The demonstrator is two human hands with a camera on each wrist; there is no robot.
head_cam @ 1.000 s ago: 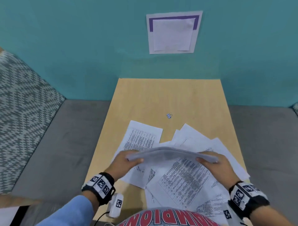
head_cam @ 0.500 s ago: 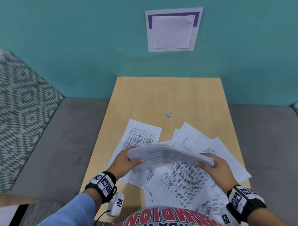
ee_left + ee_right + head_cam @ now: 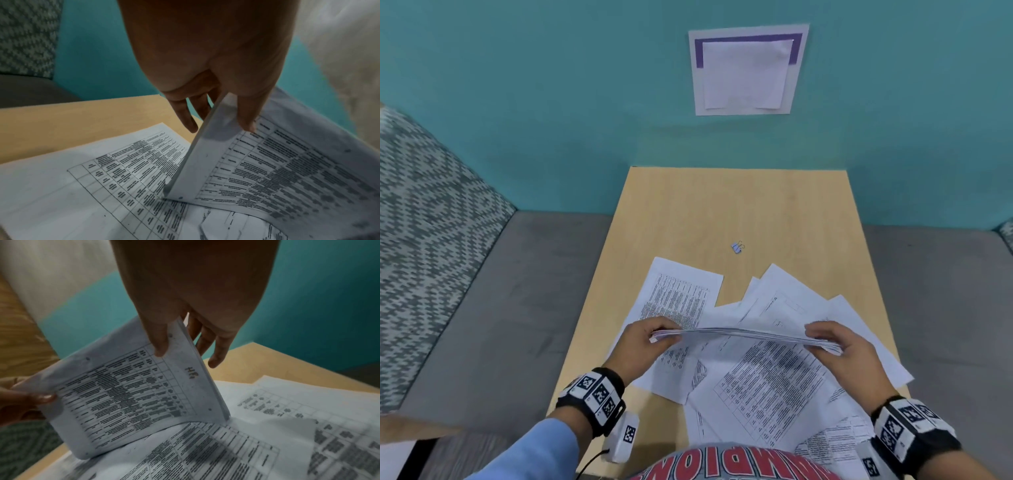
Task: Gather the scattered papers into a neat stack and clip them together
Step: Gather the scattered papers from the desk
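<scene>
White paper stack [image 3: 746, 334] stands on edge on the loose sheets [image 3: 774, 380] on the worktop [image 3: 722, 205], left hand [image 3: 643, 342] and right hand [image 3: 842, 349] pinching its ends. Handwritten mark [image 3: 192, 374] on top page unclear; printed tables too blurred. Binder clip [image 3: 737, 247] lies apart, farther back.

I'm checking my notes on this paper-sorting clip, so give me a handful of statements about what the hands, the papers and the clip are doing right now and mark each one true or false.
1. Both hands hold one bundle of papers, the left hand at one end and the right hand at the other. True.
2. The binder clip is already clamped on the bundle. False: it lies alone on the table, beyond the sheets.
3. Loose sheets lie spread on the table under the bundle. True.
4. The bundle lies flat on the table. False: it stands on edge, its lower edge on the loose sheets.
5. The table is bare wood beyond the clip. True.
</scene>
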